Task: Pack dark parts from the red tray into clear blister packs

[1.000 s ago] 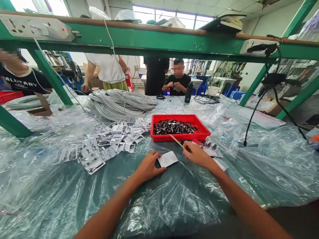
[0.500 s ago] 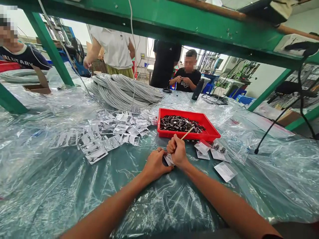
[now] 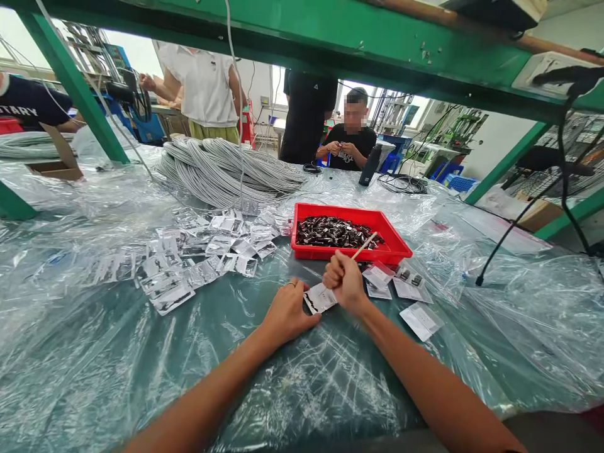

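Small white plastic pouch (image 3: 319, 297) pinned flat by left hand (image 3: 286, 313); right hand (image 3: 346, 281), clenched on thin wooden stick (image 3: 364, 245), best kept low and steady beside red tray (image 3: 395, 246).

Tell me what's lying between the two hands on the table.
In the head view, a small white packet lies between the left hand and right hand, both touching it.

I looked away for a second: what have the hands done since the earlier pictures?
The right hand closed into a fist around the thin stick and moved left onto the small packet. The left hand still pins that packet. The red tray stayed put.
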A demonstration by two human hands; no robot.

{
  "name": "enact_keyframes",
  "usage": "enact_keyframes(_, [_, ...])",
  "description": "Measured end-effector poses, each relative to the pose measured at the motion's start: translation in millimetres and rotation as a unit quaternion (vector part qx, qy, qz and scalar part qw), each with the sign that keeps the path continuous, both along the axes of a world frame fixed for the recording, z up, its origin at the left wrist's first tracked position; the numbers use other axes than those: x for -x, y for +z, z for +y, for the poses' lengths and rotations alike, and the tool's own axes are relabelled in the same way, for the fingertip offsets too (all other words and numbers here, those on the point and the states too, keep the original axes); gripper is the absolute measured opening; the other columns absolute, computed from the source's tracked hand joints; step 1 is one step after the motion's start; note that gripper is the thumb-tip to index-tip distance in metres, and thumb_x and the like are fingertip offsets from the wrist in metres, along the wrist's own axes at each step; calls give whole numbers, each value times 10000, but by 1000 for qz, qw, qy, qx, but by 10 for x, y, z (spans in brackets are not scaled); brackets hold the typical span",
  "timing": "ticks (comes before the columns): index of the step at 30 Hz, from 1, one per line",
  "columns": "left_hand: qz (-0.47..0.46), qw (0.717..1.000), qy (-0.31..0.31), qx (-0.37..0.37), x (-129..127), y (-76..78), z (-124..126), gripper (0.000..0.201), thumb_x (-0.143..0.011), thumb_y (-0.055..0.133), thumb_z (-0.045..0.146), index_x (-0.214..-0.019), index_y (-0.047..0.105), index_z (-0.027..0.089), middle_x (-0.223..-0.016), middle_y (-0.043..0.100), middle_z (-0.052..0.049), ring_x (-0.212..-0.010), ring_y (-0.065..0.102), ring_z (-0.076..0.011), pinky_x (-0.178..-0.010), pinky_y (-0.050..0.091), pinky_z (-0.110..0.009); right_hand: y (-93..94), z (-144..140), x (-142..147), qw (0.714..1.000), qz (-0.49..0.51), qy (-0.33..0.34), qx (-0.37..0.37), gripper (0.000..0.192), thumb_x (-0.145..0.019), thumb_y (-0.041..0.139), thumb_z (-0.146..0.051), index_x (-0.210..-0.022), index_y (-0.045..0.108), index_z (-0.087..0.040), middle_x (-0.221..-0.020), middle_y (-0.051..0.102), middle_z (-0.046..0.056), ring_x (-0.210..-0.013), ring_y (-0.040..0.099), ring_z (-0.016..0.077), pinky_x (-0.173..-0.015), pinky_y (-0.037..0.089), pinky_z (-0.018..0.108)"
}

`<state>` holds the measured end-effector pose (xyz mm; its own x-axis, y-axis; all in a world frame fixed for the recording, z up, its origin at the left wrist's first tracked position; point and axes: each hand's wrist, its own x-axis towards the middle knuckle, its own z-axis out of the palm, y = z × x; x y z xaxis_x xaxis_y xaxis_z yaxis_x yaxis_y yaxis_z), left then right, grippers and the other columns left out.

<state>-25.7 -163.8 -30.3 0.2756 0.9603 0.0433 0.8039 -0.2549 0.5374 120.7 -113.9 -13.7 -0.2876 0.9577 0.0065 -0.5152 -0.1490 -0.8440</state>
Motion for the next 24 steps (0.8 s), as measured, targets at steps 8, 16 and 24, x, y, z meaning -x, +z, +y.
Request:
enact_keyframes(8, [93, 994, 7, -58, -135, -28, -66, 400, -812, 582, 379, -1140, 583, 150, -1123, 584, -163, -1091, 579, -332, -935, 448, -457, -153, 149, 164, 995, 21, -93, -27, 534, -840, 571, -437, -453, 278, -214, -394, 198, -97, -340, 124, 44, -357, 136, 206])
enact_keyframes(16, [92, 993, -9, -74, -95, -58, -30, 338, -784, 620, 363, -1029, 642, 130, -1019, 592, -137, -1003, 617, -307, -902, 485, -418, -154, 23, 194, 999, -18, 1, -49, 565, -783, 638, -496, -435, 293, -213, -385, 217, -95, -339, 164, 35, -379, 133, 218])
enact_keyframes(24, [99, 992, -20, -74, -93, -1, -71, 376, -786, 652, 369, -1083, 643, 138, -1032, 602, -136, -984, 625, -312, -889, 498, -438, 36, -66, -54, 985, -88, 143, -34, 526, -829, 595, -427, -443, 305, -218, -385, 214, -98, -342, 160, 37, -392, 104, 235])
